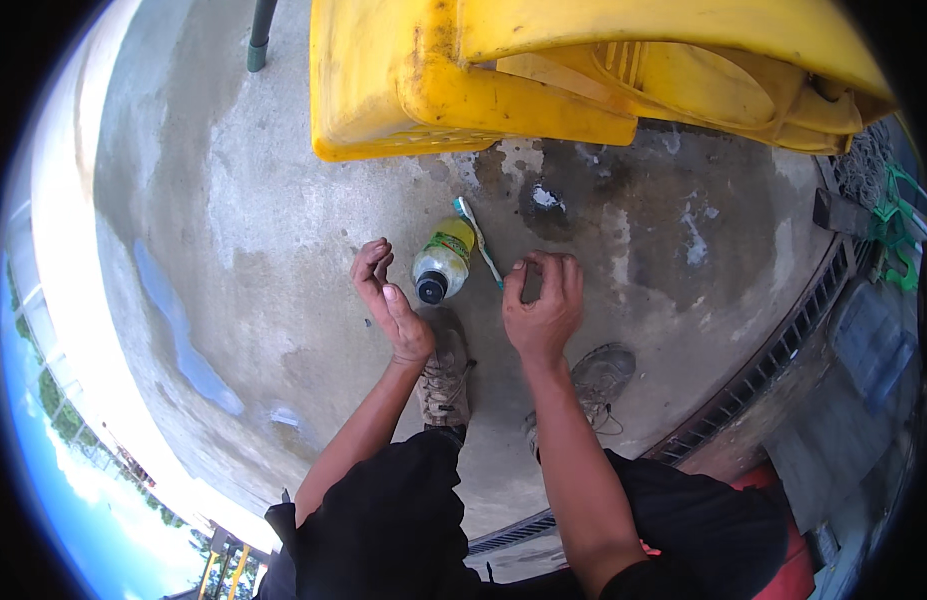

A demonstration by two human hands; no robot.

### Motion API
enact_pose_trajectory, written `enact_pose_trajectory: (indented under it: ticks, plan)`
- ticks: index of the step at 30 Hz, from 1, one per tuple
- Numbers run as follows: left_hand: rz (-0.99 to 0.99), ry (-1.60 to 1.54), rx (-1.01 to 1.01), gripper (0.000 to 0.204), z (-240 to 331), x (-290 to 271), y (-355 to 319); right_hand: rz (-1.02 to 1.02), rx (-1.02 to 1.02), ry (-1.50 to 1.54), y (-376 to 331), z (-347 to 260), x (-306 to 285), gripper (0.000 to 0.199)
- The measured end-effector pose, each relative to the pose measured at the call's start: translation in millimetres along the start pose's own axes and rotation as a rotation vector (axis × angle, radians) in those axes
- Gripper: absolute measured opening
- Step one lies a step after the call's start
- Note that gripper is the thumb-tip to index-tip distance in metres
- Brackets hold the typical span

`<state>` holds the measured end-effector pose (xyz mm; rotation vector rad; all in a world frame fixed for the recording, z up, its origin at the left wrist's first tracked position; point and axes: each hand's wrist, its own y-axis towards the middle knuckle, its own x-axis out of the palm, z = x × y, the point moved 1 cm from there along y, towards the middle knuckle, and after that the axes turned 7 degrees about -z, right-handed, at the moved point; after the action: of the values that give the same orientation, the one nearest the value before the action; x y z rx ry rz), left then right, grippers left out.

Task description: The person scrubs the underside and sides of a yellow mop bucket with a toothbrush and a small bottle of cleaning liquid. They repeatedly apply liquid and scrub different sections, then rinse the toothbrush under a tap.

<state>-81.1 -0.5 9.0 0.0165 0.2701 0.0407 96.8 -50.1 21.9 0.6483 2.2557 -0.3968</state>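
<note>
A clear plastic bottle with a yellow-green label and a dark cap lies on the concrete ground, cap toward me. A toothbrush with a white and teal handle lies slanted just to its right. My left hand hangs left of the bottle, fingers curled loosely, holding nothing. My right hand hovers right of the bottle, thumb and forefinger pinched near the toothbrush's lower end; whether they touch it I cannot tell. My two grey shoes stand below the hands.
A large yellow plastic bin lies on its side at the top. A metal drain grate curves along the right. A dark pole stands at the top left. Wet patches mark the concrete under the bin.
</note>
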Motion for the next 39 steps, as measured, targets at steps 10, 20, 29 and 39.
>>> enact_pose_trajectory:
  ticks: [10, 20, 29, 39]
  plan:
    - [-0.243, 0.359, -0.449, 0.03, 118, -183, -52, -0.106, 0.911, 0.087, 27, 30, -182, 0.029]
    - [-1.043, 0.581, -1.013, 0.039, 441, -429, -231, -0.133, 1.109, -0.127, -261, 28, -734, 0.039]
    - [-0.902, 0.192, -0.544, 0.043, 511, -321, -96, 0.674, 1.372, 0.104, -620, -22, -967, 0.033]
    - [-1.355, 0.311, -0.317, 0.042, 646, -188, -221, 1.141, 1.168, 0.667, -731, -1, -989, 0.015]
